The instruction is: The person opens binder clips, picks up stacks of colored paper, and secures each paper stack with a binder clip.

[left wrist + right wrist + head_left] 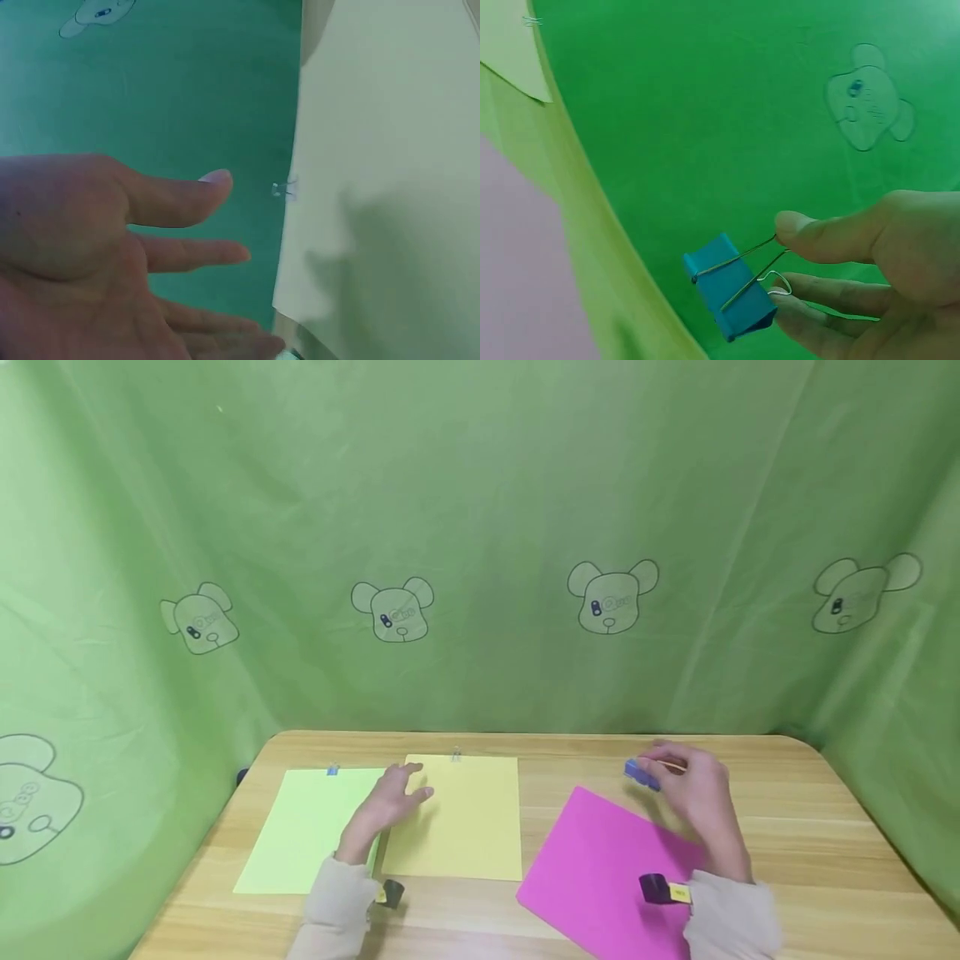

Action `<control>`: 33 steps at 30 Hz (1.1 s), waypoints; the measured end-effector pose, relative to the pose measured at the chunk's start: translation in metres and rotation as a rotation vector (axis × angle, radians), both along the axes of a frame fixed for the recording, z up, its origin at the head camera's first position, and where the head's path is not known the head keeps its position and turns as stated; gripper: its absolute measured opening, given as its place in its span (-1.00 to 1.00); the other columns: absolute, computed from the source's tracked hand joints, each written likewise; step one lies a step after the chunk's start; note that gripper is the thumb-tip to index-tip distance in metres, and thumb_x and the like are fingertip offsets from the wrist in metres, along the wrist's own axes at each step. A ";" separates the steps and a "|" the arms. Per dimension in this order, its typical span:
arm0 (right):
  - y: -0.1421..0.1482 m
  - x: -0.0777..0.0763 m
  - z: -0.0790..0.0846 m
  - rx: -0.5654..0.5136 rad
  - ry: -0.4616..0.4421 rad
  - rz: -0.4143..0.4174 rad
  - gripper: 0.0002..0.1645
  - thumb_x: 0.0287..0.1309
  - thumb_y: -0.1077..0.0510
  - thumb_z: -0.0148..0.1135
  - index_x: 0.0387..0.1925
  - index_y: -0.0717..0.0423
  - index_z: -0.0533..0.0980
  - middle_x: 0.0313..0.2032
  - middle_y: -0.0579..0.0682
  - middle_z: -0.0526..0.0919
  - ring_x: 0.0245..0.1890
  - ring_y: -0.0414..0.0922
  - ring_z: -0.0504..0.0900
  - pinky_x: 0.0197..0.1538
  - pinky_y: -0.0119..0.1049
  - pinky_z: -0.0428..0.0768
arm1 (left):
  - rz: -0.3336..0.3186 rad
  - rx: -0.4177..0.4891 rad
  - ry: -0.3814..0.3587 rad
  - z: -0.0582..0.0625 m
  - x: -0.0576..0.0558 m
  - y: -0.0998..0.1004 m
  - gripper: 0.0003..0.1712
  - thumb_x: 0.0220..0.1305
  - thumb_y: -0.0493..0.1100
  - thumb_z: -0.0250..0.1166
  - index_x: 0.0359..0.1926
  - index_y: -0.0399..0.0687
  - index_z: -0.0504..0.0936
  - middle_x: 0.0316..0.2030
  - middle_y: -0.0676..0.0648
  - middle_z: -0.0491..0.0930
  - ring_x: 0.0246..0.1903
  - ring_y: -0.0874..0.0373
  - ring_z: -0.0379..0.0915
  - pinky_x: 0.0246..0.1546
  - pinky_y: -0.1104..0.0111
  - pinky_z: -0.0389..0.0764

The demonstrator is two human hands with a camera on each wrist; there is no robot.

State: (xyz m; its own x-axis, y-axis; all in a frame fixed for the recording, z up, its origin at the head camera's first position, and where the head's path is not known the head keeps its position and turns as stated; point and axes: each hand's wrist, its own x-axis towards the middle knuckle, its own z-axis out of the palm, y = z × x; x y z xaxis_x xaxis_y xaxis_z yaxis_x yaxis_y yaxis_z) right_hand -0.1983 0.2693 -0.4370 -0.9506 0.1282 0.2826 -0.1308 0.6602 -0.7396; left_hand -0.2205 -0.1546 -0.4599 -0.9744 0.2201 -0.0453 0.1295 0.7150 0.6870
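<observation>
A blue binder clip is in my right hand, which pinches its wire handles between thumb and fingers. In the head view the blue clip is above the table, past the top edge of a magenta sheet. My left hand hovers over a yellow sheet with fingers spread and nothing held. A small clip sits on the yellow sheet's far edge. Left of it lies a light green sheet, with a small blue clip on its far edge.
The sheets lie on a wooden table with rounded far corners. Green curtains printed with bear-like heads hang behind the table and at both sides. The magenta sheet is turned at an angle, partly under my right forearm.
</observation>
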 end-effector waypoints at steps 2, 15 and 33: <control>0.004 0.004 0.004 -0.006 -0.002 0.006 -0.72 0.33 0.14 0.37 -0.01 0.22 0.71 0.18 0.29 0.63 0.08 0.30 0.66 0.11 0.13 0.63 | -0.015 0.011 0.030 0.004 0.001 0.006 -0.43 0.46 -0.18 0.24 0.35 -0.43 0.41 0.36 -0.50 0.32 0.41 -0.45 0.11 0.39 -0.27 0.20; 0.024 0.023 0.019 0.009 -0.139 0.059 -0.32 0.22 0.04 0.48 0.30 0.18 0.51 0.17 0.42 0.58 0.16 0.41 0.56 0.13 0.28 0.57 | -0.254 0.002 0.017 -0.003 0.000 0.093 -0.53 0.40 -0.19 0.33 0.26 -0.31 0.56 0.25 -0.26 0.56 0.25 -0.24 0.46 0.26 -0.01 0.52; 0.062 0.039 0.017 0.087 -0.153 0.071 -0.24 0.19 0.22 0.45 0.36 0.38 0.38 0.23 0.50 0.39 0.15 0.52 0.48 -0.03 0.01 0.72 | -0.576 -0.265 0.191 -0.018 -0.015 0.208 -0.21 0.18 -0.11 0.53 0.41 -0.10 0.46 0.48 -0.14 0.31 0.49 0.07 0.14 0.48 0.29 0.19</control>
